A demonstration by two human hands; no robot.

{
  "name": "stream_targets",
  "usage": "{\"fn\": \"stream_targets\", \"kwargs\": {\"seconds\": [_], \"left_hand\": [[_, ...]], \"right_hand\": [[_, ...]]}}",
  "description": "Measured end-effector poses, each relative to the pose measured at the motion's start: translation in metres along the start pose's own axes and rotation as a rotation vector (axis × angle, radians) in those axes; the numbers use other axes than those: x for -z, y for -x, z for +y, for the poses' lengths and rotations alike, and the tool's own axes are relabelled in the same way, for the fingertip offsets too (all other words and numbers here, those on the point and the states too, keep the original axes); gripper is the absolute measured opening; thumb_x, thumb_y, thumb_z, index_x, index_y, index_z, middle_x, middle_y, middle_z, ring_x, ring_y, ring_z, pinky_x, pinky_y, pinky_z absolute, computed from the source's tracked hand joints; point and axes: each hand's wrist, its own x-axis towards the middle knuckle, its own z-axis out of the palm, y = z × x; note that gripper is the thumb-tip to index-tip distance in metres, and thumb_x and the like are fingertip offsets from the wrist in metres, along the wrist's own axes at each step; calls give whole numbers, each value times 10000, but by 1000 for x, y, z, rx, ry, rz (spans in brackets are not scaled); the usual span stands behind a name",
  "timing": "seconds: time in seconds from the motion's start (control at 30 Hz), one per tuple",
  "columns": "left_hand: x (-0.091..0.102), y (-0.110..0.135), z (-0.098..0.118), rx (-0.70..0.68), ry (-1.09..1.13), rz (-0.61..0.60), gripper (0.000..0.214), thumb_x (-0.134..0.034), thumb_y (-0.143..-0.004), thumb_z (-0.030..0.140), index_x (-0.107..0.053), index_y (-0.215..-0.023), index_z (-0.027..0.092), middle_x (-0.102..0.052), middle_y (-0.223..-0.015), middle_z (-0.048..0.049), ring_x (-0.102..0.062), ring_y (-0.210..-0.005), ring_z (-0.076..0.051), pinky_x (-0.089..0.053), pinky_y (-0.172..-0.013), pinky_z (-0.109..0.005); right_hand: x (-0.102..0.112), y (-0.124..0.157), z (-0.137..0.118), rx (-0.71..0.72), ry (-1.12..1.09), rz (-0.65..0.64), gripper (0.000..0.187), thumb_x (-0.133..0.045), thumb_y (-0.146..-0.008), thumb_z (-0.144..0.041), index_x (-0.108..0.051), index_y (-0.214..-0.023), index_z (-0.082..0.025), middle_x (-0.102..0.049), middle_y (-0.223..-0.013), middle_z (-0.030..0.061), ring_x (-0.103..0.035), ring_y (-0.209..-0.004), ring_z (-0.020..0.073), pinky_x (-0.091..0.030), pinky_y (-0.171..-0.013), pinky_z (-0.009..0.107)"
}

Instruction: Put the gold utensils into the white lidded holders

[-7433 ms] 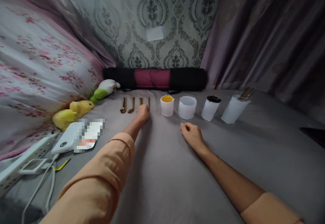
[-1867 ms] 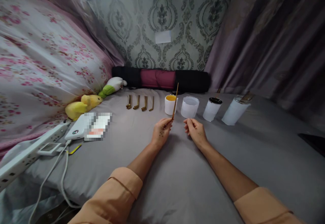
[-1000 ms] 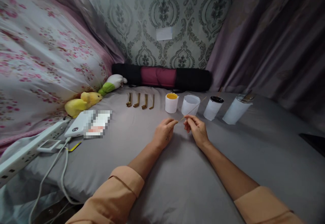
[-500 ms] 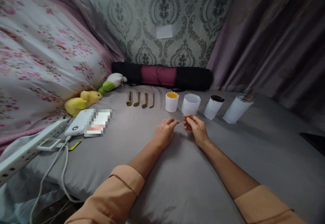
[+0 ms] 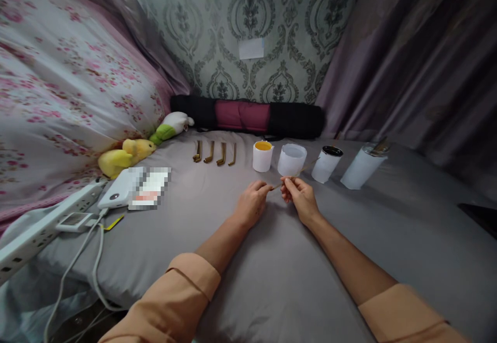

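A thin brown stick-like piece (image 5: pixel 310 164) runs between my two hands, its far end slanting up to the right in front of the containers. My left hand (image 5: pixel 254 200) pinches its near end with closed fingertips. Farther along, my right hand (image 5: pixel 301 195) grips it between thumb and fingers, the other fingers curled. Just beyond the hands stand a white cup with yellow contents (image 5: pixel 263 157), a translucent whitish cup (image 5: pixel 292 161) and a white-wrapped container with a dark inside (image 5: pixel 326 166). To the left lie several brown-gold pieces with bent ends (image 5: pixel 221 154), in a row.
A taller wrapped container (image 5: pixel 363 169) holding brown sticks stands at right. Left are a white power bank (image 5: pixel 122 190), a power strip (image 5: pixel 46 224), cables and plush toys (image 5: pixel 128 156). A black and maroon roll (image 5: pixel 246 116) lies along the wall. Grey cloth (image 5: pixel 310 291) covers the surface.
Both hands stay in nearly the same place with the piece between them. The far part of the piece has shifted slightly; the containers have not moved.
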Motion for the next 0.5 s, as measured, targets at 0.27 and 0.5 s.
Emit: {"fn": "stream_targets", "kwargs": {"seconds": [0.27, 0.5], "left_hand": [[-6, -4, -6, 168, 339, 95, 245, -419, -815, 165, -593, -988, 165, -616, -923, -75, -557, -825, -141, -436, -769, -268], [1, -9, 4, 603, 812, 69, 212, -504, -749, 170, -598, -928, 106, -626, -774, -63, -555, -618, -106, -452, -548, -213]], "right_hand": [[2, -2, 3, -5, 3, 40, 313, -554, -702, -431, -578, -840, -151, -538, -617, -1, -478, -473, 84, -351, -400, 201], [2, -3, 1, 5, 7, 80, 290, -545, -695, -412, -574, -832, -158, -527, -596, -10, -474, -463, 84, -347, -395, 198]]}}
